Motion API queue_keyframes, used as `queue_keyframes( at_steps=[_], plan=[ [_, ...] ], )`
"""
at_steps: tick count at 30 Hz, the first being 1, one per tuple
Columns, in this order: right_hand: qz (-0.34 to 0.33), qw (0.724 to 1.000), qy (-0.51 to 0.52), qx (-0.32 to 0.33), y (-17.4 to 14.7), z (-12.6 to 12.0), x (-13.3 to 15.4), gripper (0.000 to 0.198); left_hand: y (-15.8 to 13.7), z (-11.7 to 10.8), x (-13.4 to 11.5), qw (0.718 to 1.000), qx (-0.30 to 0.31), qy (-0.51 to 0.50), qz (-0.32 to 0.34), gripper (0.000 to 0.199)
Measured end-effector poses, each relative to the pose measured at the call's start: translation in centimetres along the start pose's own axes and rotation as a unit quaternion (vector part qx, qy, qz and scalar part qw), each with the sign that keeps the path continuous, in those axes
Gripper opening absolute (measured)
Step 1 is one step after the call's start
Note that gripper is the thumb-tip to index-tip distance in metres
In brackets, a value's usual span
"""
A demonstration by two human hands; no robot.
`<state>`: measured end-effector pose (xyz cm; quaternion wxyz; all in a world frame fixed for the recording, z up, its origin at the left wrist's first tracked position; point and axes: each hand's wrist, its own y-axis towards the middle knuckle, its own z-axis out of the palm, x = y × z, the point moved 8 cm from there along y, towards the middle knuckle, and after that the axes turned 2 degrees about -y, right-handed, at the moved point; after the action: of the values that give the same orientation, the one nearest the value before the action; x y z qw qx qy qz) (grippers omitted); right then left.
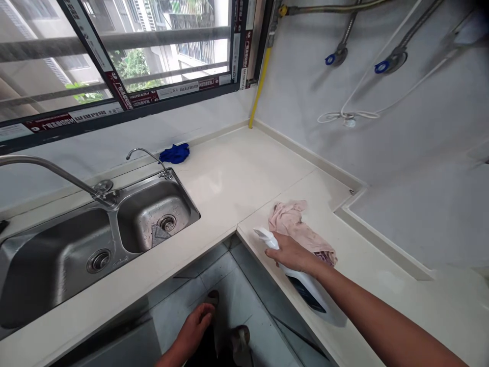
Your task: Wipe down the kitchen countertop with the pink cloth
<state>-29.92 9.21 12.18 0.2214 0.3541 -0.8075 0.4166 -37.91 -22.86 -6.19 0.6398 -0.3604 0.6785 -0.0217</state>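
Observation:
My right hand is wrapped round the neck of a white spray bottle, just below its nozzle. The bottle stands on the pale countertop near its front edge, and a dark label shows on its side. Beyond that hand lies a crumpled pink cloth, partly hidden by my forearm; a dark patterned patch shows at its near end. My left hand hangs low over the floor, away from the counter. Its fingers are loosely curled, the thumb a little apart, with nothing seen in them.
To the left is a double steel sink with a large tap and a small one. A grey piece lies in the right basin. A blue cloth rests behind it. The L-shaped counter meets a raised ledge at right.

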Motion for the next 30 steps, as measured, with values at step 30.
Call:
queue_keyframes(
  at_steps=[30],
  plan=[
    [0.012, 0.997, 0.080, 0.020, -6.2, 0.9, -6.5, 0.033, 1.8, 1.9, -1.5, 0.999, 0.042, 0.015, 0.013, 0.035]
  ],
)
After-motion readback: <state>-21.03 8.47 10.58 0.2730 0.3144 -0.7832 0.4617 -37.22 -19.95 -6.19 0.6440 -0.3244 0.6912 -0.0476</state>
